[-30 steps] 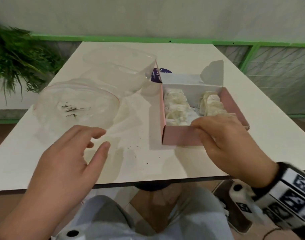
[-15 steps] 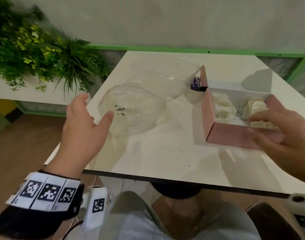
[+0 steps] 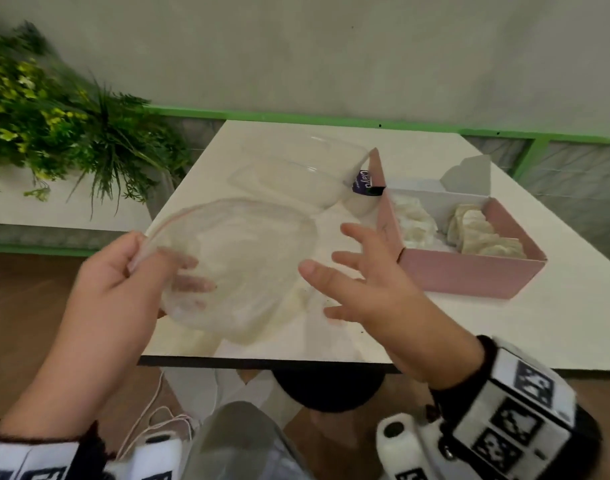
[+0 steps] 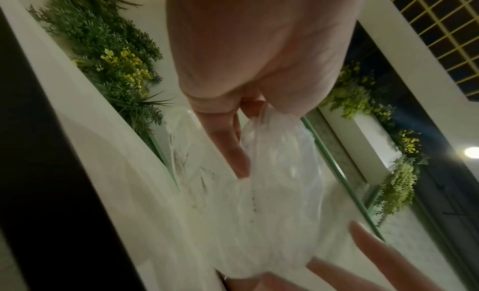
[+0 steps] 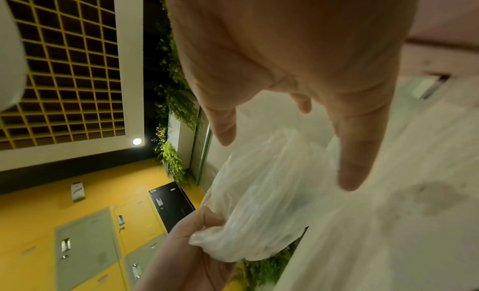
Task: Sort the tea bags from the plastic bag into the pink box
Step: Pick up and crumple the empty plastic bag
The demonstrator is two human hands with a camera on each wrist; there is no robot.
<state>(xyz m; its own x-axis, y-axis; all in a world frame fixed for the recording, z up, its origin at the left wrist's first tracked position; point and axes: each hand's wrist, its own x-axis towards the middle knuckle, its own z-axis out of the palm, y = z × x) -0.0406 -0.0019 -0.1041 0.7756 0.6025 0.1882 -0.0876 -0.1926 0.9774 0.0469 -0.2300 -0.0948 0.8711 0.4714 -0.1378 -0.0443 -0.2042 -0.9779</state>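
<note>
Two bare hands work over a white bench (image 3: 556, 323). The left hand (image 3: 113, 282) pinches the rim of a clear plastic bag (image 3: 241, 271), thumb on top and fingers curled beneath, holding it up above the bench's near left part. The right hand (image 3: 369, 289), fingers spread wide and holding nothing, hovers just beside the bag. Further right on the bench sits the open pink box (image 3: 470, 275) with pale tea bags (image 3: 483, 237) inside. A clear plastic container (image 3: 296, 178) stands behind the bag.
</note>
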